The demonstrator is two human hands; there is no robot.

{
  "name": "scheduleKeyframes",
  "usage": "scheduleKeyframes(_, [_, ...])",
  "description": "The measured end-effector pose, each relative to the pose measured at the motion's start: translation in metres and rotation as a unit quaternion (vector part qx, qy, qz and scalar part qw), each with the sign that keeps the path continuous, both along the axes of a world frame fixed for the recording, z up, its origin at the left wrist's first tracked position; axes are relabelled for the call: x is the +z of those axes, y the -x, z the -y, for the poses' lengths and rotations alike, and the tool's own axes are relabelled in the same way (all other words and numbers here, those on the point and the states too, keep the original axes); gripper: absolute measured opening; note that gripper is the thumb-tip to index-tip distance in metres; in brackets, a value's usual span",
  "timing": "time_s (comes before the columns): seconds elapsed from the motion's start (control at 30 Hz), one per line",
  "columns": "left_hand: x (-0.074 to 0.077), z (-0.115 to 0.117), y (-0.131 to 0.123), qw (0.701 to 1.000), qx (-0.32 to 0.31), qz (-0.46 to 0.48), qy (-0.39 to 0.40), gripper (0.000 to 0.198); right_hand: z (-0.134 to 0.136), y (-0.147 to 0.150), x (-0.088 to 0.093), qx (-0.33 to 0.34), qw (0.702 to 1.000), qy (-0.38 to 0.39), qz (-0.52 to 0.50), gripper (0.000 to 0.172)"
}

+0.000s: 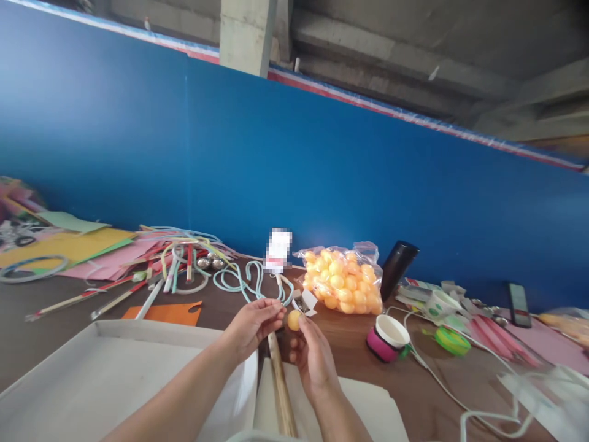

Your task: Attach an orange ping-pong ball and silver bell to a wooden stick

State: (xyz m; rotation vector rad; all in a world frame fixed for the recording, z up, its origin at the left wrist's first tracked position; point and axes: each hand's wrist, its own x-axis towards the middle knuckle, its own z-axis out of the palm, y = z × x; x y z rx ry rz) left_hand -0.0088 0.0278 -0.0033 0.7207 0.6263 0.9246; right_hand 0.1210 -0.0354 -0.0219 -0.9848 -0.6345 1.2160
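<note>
Above the middle of the table, my right hand [317, 359] pinches a small orange ping-pong ball [293, 320] between thumb and fingers. Close by on the left, my left hand [255, 325] has thumb and fingertips pressed together near the ball; whatever they grip is too small to make out. Just behind the ball lies a small open white box [309, 301] with dark bits in it. A clear plastic bag [343, 279] full of similar orange balls rests further back. Under my hands runs a wooden stick [280, 387] over white sheets [363, 399].
A large white tray [110, 325] fills the front left. Coloured paper [105, 248], cords [243, 279] and silver balls [210, 263] lie behind it. To the right are a black cylinder [399, 264], a white-and-pink cup [389, 337], green tape [453, 339], a phone [519, 304] and a white cable [442, 388].
</note>
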Motion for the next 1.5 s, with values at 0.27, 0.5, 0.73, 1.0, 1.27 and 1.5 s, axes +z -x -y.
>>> scheduleKeyframes(0.27, [0.005, -0.027, -0.032, 0.989, 0.019, -0.144, -0.034, 0.006, -0.004, -0.008, -0.005, -0.059, 0.998, 0.015, -0.017, 0.03])
scheduleKeyframes(0.5, [0.015, -0.049, -0.068, 0.981, 0.029, -0.187, -0.04, 0.01, -0.002, -0.007, -0.001, -0.076, 0.996, 0.008, -0.043, 0.029])
scheduleKeyframes(0.73, [0.017, -0.02, -0.034, 0.994, 0.03, -0.091, 0.048, 0.014, 0.001, -0.005, 0.003, -0.071, 0.997, 0.011, -0.034, 0.029])
scheduleKeyframes(1.0, [0.008, 0.002, 0.008, 0.994, 0.034, 0.02, 0.102, 0.032, 0.003, -0.008, 0.003, -0.065, 0.998, 0.001, -0.006, 0.032])
scheduleKeyframes(1.27, [-0.001, 0.01, 0.017, 0.998, -0.033, 0.032, 0.045, 0.027, 0.007, 0.001, 0.004, -0.03, 0.999, -0.013, 0.042, 0.03])
scheduleKeyframes(1.5, [0.003, 0.012, 0.022, 1.0, 0.013, -0.005, -0.02, 0.031, 0.011, 0.004, 0.007, 0.036, 0.997, -0.022, -0.06, 0.024])
